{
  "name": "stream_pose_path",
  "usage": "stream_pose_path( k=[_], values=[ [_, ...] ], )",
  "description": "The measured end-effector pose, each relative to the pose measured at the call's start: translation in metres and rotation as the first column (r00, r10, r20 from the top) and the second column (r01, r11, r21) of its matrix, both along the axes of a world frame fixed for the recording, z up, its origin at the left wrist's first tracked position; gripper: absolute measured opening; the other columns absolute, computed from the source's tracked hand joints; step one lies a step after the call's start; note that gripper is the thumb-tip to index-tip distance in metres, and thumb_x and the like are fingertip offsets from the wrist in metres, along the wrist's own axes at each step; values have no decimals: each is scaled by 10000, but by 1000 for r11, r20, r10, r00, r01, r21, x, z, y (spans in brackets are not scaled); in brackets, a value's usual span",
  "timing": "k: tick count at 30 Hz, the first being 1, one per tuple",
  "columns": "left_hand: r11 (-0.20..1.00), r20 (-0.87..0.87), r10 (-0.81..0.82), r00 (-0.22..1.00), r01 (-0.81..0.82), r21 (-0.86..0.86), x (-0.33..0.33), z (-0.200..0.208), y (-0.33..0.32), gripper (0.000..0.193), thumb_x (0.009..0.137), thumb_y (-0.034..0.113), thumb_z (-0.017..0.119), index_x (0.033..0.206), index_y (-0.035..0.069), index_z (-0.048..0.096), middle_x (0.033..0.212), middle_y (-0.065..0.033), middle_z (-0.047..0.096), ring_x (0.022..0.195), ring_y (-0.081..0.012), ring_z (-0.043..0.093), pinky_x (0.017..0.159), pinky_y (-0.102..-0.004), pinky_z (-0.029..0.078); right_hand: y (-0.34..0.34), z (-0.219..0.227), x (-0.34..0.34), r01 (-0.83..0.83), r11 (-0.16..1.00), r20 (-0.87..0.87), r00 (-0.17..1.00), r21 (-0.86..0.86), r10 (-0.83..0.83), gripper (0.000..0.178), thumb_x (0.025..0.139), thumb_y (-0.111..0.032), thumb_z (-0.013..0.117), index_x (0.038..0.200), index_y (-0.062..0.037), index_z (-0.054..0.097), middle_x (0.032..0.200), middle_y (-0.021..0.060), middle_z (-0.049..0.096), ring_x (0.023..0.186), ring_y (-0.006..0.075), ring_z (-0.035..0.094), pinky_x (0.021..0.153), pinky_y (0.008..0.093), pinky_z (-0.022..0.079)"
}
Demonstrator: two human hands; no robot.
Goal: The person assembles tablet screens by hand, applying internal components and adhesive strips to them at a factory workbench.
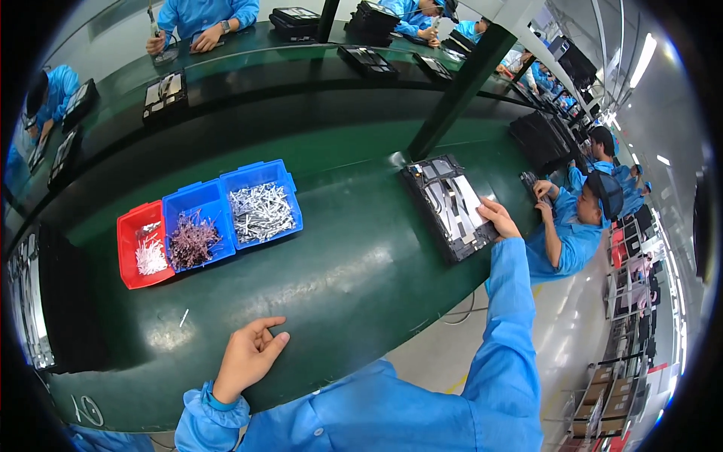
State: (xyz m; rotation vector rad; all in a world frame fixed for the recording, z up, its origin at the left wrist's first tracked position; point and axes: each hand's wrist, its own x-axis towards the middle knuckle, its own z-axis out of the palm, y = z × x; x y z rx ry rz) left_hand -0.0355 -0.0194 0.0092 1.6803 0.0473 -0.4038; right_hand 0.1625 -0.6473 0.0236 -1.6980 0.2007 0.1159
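Observation:
My right hand [500,220] reaches out to the right and grips the near right edge of a black tray [456,247] on the green bench. In the tray lies an opened flat electronic device [452,202] with silver-white panels and black ribbon cables. My left hand [248,358] rests over the bench's near side, thumb and index finger apart and the other fingers curled, holding nothing. A thin white strip [184,318] lies on the bench beyond it. Farther off, three joined bins stand in a row: a red bin [129,248] with white pieces, a blue bin [185,197] with brownish pieces, and another blue bin [289,197] with silvery strips.
A tall stack of black trays [68,309] stands at the left, another [544,142] at the far right. A green post [463,94] rises behind my tray. More trays [164,98] line the raised dark ledge beyond. A co-worker [576,233] sits close at the right.

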Motion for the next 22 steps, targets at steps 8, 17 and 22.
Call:
stream_pose_path(
  k=[8,17,22],
  values=[
    [997,18,-19,1000,17,70,1,3,-3,317,955,110,740,1233,-34,691,633,56,480,547,-15,409,497,-233,324,-5,1,7,28,982,94,995,-189,-10,561,934,-211,769,1390,65,592,1220,135,714,1066,178,659,930,325,521],
    [979,83,-23,996,5,203,-1,8,-9,310,925,123,762,1190,-31,712,605,21,498,540,-45,447,507,-254,366,104,40,-15,-10,546,38,996,-838,77,1298,660,-649,874,1605,17,284,1494,352,464,1372,472,496,1142,486,408],
    [982,70,5,998,-18,188,-7,11,-5,308,925,123,760,1189,-28,713,613,19,519,540,-47,461,504,-259,372,138,41,-21,-22,322,-40,998,-946,-52,1407,634,-727,834,1635,9,172,1609,331,319,1522,472,276,1222,550,275]
  ],
)
